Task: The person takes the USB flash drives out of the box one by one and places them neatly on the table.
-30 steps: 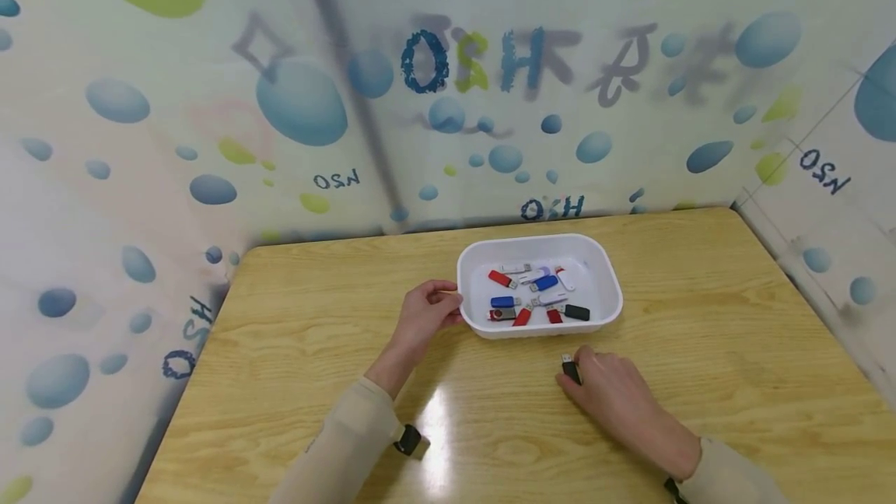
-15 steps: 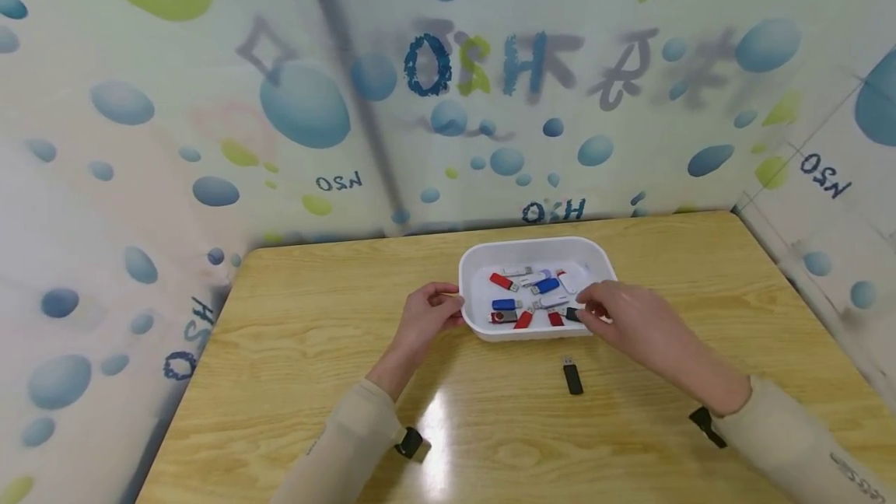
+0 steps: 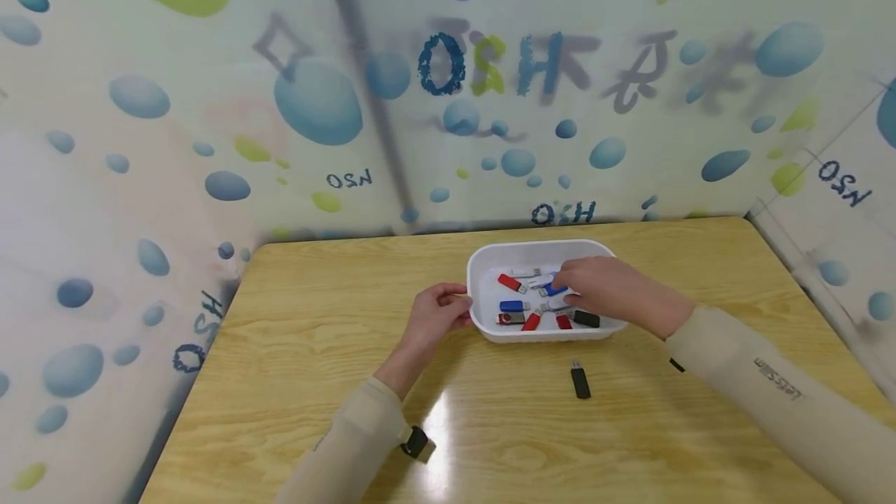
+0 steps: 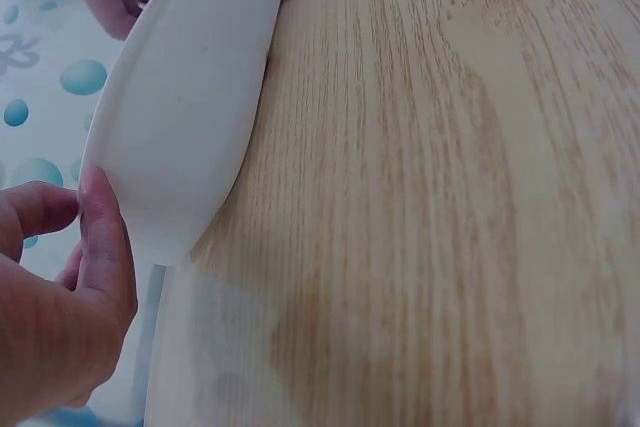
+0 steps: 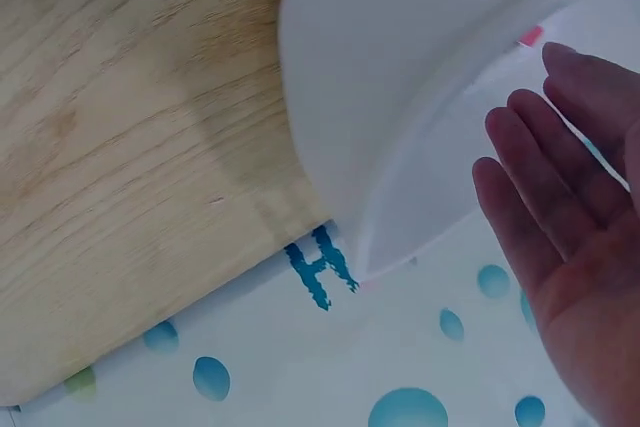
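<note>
The white plastic tray (image 3: pixel 546 336) holds several USB flash drives in red, blue, white and black. My left hand (image 3: pixel 437 309) pinches its left rim between thumb and fingers, as the left wrist view also shows. Over the tray's right half reaches my right hand (image 3: pixel 605 288), fingertips close by a blue flash drive (image 3: pixel 555 289). In the right wrist view that hand (image 5: pixel 580 237) has loosely extended fingers with nothing visible between them. It hides some drives on the right side. One black flash drive (image 3: pixel 581 383) lies alone on the table, in front of the tray.
The wooden table (image 3: pixel 336 278) runs back to a wall (image 3: pixel 392 146) patterned with blue and green drops. Another wall (image 3: pixel 833 239) rises at the right. Light-coloured sleeves and dark wrist straps cover the forearms.
My right hand let go of the black flash drive on the table, then moved up over the tray and further left within it. The left hand stays at the rim.
</note>
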{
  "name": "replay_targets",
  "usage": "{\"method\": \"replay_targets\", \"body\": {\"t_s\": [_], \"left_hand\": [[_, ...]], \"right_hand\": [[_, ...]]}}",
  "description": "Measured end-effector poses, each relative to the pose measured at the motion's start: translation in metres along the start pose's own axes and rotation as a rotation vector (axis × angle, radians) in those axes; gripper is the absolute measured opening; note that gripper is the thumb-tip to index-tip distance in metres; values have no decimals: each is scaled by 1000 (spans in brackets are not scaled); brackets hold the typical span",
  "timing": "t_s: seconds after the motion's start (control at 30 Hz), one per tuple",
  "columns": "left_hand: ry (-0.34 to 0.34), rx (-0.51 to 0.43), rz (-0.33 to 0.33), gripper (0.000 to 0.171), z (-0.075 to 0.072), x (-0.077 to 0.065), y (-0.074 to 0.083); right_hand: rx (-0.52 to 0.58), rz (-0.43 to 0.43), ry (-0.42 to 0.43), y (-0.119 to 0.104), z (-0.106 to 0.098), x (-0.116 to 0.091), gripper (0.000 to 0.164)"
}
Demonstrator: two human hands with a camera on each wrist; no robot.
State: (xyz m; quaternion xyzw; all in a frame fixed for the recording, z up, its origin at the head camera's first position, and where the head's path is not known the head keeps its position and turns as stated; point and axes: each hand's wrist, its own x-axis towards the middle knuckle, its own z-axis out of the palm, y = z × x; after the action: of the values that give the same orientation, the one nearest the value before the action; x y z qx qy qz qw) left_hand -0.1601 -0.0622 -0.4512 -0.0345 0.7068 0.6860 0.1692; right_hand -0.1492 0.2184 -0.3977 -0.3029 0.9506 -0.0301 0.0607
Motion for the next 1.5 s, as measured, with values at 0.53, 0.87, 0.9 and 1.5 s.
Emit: {"method": "replay_targets", "body": {"t_s": [0.53, 0.87, 0.9, 1.5], "left_hand": [[6, 15, -6, 32, 1, -2, 3], [15, 17, -14, 31, 2, -1, 2], [15, 14, -16, 31, 2, -1, 2], [12, -4, 0, 31, 3, -4, 4]], "right_hand": [[-55, 31, -152, -5, 17, 18, 15], [-79, 55, -155, -5, 21, 20, 14], [-79, 56, -156, -5, 21, 21, 15], [-46, 98, -51, 6, 5, 8, 9]]}}
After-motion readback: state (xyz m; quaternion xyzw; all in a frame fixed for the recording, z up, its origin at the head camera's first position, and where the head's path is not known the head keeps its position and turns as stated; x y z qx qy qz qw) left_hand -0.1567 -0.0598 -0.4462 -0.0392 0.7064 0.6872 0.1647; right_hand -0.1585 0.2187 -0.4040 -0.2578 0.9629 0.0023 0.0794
